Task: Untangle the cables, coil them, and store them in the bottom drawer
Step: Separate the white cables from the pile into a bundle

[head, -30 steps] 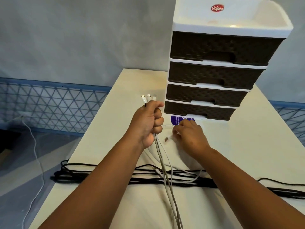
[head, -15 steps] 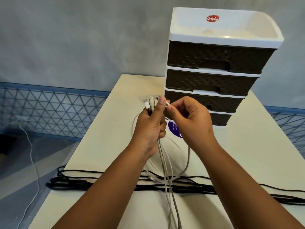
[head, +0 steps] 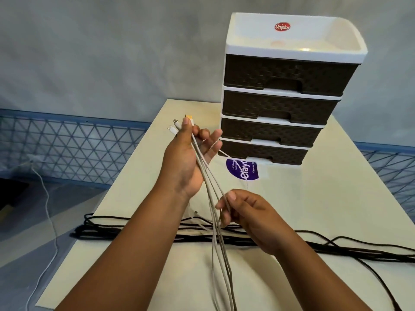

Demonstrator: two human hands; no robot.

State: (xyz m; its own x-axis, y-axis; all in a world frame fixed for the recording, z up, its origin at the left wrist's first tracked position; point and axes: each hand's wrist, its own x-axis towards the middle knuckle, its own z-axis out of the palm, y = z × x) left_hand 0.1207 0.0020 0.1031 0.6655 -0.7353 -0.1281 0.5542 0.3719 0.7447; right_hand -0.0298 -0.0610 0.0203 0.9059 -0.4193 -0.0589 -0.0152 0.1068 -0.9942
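Note:
Several thin white cables (head: 221, 250) hang from my left hand (head: 187, 158), raised above the table. Its thumb pins the plug ends against the palm while the other fingers spread out. Lower down, my right hand (head: 246, 217) pinches the same white cables between thumb and fingers. A long black cable (head: 143, 231) lies in loose strands across the near part of the table. The drawer unit (head: 285, 95) stands at the table's far right; its bottom drawer (head: 262, 152) is closed.
The cream table (head: 314, 198) carries a purple round sticker (head: 243, 170) in front of the drawers. A blue lattice fence (head: 71, 144) runs behind. Another white cable (head: 47, 198) trails on the floor at the left.
My right hand has slid down from the plug ends to a spot lower along the white cables. My left hand's fingers have opened out, with the thumb still holding the plugs.

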